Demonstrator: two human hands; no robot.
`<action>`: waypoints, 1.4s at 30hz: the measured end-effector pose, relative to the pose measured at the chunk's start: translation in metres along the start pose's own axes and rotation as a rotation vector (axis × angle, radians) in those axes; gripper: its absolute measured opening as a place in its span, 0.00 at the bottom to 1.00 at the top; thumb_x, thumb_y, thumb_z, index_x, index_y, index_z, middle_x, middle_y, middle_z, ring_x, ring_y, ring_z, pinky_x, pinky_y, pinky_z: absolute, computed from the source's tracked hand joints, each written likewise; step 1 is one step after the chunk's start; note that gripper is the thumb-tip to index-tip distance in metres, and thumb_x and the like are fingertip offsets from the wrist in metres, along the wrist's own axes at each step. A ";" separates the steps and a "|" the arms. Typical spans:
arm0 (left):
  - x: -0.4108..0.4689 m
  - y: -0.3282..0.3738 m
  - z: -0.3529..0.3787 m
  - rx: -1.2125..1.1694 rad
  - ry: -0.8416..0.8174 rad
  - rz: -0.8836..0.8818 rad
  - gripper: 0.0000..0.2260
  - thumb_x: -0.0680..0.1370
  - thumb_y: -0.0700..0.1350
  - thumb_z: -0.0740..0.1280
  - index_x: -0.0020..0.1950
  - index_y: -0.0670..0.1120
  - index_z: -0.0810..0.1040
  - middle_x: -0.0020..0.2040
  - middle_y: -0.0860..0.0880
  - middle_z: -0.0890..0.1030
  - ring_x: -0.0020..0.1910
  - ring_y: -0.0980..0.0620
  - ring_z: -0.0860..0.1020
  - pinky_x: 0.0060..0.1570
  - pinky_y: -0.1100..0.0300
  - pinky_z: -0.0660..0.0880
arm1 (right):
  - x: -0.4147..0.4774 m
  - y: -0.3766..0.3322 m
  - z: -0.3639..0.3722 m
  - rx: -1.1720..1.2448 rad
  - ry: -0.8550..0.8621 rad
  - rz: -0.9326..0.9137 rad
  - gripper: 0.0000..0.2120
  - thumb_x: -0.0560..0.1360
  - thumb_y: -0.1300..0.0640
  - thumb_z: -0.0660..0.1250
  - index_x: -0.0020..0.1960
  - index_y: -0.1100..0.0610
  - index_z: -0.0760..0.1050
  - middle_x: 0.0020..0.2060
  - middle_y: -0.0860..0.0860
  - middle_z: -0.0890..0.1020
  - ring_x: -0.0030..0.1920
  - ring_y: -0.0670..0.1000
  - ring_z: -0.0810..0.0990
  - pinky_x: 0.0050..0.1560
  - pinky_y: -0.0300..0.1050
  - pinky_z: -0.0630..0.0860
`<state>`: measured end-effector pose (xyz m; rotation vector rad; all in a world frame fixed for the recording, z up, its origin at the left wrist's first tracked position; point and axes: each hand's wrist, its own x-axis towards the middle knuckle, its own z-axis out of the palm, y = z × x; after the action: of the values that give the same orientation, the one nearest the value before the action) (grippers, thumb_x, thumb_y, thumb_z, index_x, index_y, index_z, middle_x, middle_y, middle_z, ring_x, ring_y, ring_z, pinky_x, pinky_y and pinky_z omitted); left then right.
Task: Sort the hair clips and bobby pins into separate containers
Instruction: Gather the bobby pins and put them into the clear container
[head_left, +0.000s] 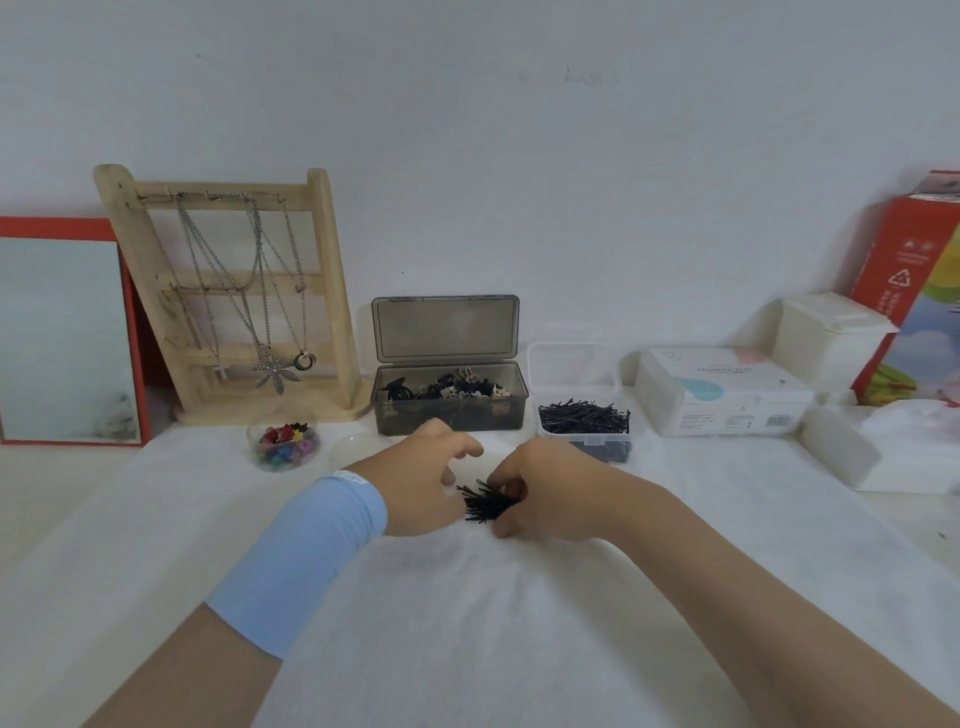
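The job is at the pin-gathering step: the right hand (540, 493) is curled round a bundle of black bobby pins (485, 506) lying on the white cloth (467, 623), thumb and fingers clamped on it from the right. The left hand (421, 483), with a pale blue sleeve (306, 556) on its wrist, sits just beside the bundle's loose ends with its fingers loosely bent; I cannot tell whether it has hold of any pins. The next move, as I judge it, is to lift the bundle whole and carry it toward one o'clock into the small clear box (621, 441), already heaped with pins, without shedding strays. At twelve o'clock from the hands stands a smoky grey box (447, 421), lid up, holding hair clips (457, 389), and at ten o'clock a round glass bowl (252, 439) holds coloured ones. Along the plain white wall (519, 156) stand a red-framed mirror (57, 332) at nine, a wooden necklace stand (332, 291), a pack of cotton pads (722, 395), a white tub (826, 338) and a red carton (893, 280) at three.
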<state>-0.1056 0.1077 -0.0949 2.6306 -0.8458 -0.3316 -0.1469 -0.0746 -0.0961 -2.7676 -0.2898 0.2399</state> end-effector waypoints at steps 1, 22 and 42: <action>0.000 0.000 0.002 0.037 -0.037 -0.006 0.27 0.74 0.52 0.72 0.72 0.56 0.68 0.65 0.57 0.66 0.57 0.59 0.74 0.58 0.62 0.73 | 0.001 0.000 0.001 0.019 -0.002 0.003 0.05 0.69 0.52 0.75 0.44 0.51 0.81 0.36 0.48 0.78 0.40 0.54 0.79 0.39 0.46 0.76; 0.006 0.002 0.003 0.212 -0.029 0.019 0.18 0.76 0.55 0.68 0.66 0.55 0.78 0.58 0.53 0.79 0.57 0.50 0.76 0.56 0.59 0.73 | 0.010 -0.009 -0.002 -0.155 -0.073 -0.002 0.12 0.76 0.53 0.69 0.59 0.52 0.83 0.40 0.53 0.79 0.40 0.53 0.75 0.34 0.41 0.67; 0.016 0.033 -0.002 0.076 0.069 0.057 0.09 0.76 0.48 0.70 0.55 0.55 0.85 0.44 0.52 0.84 0.44 0.51 0.79 0.46 0.61 0.73 | 0.000 0.007 -0.016 -0.352 0.054 -0.032 0.08 0.79 0.57 0.66 0.55 0.58 0.81 0.46 0.57 0.82 0.49 0.57 0.81 0.42 0.44 0.71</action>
<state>-0.1095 0.0738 -0.0818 2.6648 -0.9258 -0.1953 -0.1429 -0.0857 -0.0840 -3.1062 -0.3960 0.1143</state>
